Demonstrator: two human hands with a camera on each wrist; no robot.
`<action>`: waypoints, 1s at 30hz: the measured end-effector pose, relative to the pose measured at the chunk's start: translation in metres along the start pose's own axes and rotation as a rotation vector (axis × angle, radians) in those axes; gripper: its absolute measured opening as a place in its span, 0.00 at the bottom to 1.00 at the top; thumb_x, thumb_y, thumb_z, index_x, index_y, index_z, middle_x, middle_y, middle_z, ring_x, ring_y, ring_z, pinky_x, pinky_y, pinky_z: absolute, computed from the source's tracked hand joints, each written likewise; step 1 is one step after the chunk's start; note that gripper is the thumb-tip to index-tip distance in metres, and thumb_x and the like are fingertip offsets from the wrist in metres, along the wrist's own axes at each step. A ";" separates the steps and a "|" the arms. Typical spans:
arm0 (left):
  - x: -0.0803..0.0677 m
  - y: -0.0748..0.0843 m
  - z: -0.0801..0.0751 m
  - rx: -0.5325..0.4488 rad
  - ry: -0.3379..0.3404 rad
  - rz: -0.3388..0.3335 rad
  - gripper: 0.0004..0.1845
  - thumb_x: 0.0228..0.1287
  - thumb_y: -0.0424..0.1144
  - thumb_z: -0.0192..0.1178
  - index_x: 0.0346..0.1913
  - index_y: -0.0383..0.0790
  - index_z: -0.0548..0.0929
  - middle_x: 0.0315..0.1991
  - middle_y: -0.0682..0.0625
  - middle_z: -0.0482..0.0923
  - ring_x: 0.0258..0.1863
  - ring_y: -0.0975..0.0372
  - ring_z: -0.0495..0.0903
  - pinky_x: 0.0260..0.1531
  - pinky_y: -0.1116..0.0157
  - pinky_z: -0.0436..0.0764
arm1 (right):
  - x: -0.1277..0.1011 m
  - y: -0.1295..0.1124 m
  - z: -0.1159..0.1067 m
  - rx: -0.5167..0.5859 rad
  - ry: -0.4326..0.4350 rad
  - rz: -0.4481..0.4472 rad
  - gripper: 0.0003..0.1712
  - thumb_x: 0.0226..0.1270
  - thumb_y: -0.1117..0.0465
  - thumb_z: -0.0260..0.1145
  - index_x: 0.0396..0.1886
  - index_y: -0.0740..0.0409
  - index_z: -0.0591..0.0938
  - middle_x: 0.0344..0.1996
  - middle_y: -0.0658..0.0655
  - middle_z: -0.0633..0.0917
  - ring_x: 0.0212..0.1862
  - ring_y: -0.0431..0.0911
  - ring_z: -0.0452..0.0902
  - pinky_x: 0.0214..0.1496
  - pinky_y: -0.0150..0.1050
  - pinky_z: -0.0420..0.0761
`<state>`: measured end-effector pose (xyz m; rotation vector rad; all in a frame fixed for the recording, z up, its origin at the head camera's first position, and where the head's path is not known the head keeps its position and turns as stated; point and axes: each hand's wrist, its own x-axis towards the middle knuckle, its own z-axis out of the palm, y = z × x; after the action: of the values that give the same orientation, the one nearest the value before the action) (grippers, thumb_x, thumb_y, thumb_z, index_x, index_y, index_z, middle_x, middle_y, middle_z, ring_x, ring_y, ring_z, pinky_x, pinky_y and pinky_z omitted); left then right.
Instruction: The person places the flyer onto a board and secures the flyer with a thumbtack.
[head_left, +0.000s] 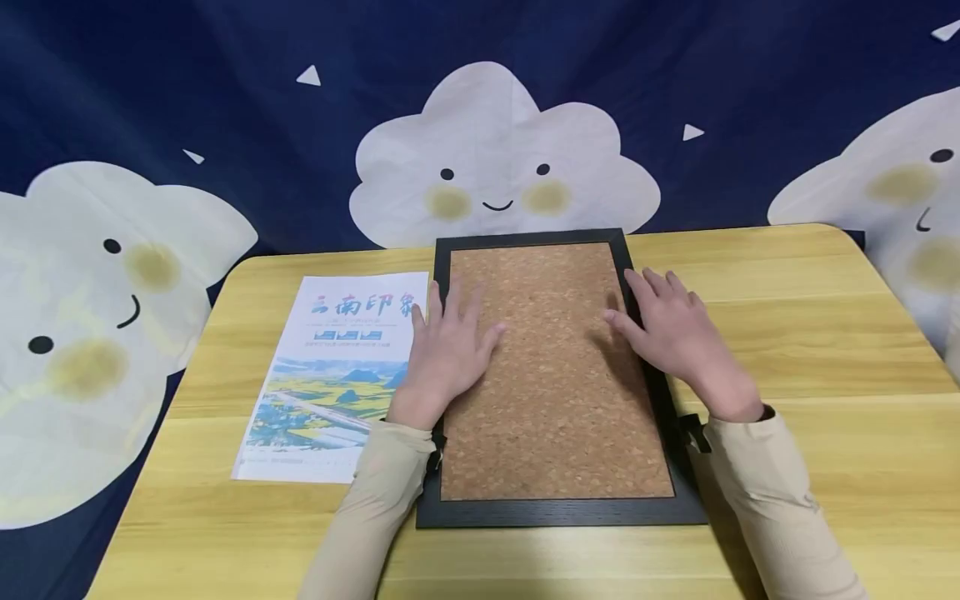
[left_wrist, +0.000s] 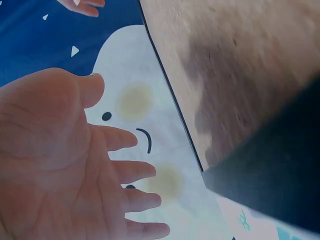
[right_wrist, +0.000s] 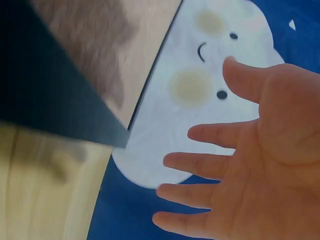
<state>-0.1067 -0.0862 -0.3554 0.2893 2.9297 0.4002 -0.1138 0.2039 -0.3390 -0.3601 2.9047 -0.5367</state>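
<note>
From the head camera we see a cork board (head_left: pixel 555 375) in a black frame (head_left: pixel 558 512) lying flat on a yellow wooden table (head_left: pixel 810 333), roughly at its middle. Our left hand (head_left: pixel 448 346) lies over the board's left edge with its fingers straight and spread, partly on the cork and partly over the frame. Our right hand (head_left: pixel 675 329) lies over the right edge in the same way, fingers straight, thumb pointing inward onto the cork. The two hands are well apart, one at each side of the board, and neither is curled round anything.

Just left of the board lies a printed leaflet (head_left: pixel 330 383), its right edge touching or slipping under the frame; we cannot tell which. Its heading is in large coloured Chinese characters, which we read as 云南印象, above a landscape photograph with yellow fields. The smaller lines beneath the heading are too small to read.

Behind the table hangs a dark blue cloth (head_left: pixel 225 100) printed with smiling white clouds.

In the left wrist view we see the left hand's (left_wrist: pixel 65 165) palm with fingers spread and relaxed, the cork board (left_wrist: pixel 240 65) blurred beside it and the cloud cloth (left_wrist: pixel 145 115) beyond.

In the right wrist view the right hand (right_wrist: pixel 255 165) is likewise spread, with the black frame (right_wrist: pixel 50 95), a strip of table (right_wrist: pixel 45 190) and the cloth (right_wrist: pixel 190 85) alongside.
</note>
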 end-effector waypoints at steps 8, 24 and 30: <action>-0.010 -0.024 -0.005 -0.023 -0.006 -0.041 0.33 0.84 0.51 0.42 0.83 0.41 0.54 0.83 0.35 0.45 0.81 0.36 0.39 0.74 0.34 0.45 | -0.001 0.019 -0.013 0.061 -0.080 0.021 0.41 0.85 0.47 0.53 0.76 0.78 0.59 0.69 0.83 0.66 0.70 0.77 0.61 0.69 0.70 0.62; -0.045 -0.098 -0.012 0.016 0.003 -0.117 0.35 0.69 0.25 0.52 0.79 0.32 0.62 0.79 0.30 0.55 0.78 0.31 0.46 0.71 0.32 0.52 | -0.017 0.071 -0.019 0.083 -0.124 -0.087 0.19 0.75 0.65 0.65 0.56 0.77 0.79 0.44 0.72 0.86 0.48 0.67 0.83 0.51 0.62 0.80; -0.056 -0.136 -0.024 -0.004 0.001 -0.238 0.34 0.77 0.39 0.56 0.79 0.29 0.60 0.77 0.25 0.52 0.75 0.26 0.47 0.65 0.27 0.57 | -0.037 0.097 -0.013 0.085 -0.128 -0.123 0.10 0.65 0.72 0.71 0.46 0.70 0.85 0.40 0.58 0.89 0.42 0.55 0.86 0.45 0.51 0.83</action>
<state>-0.0798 -0.2328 -0.3628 -0.0607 2.9166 0.3702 -0.1012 0.3057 -0.3581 -0.5429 2.7403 -0.6290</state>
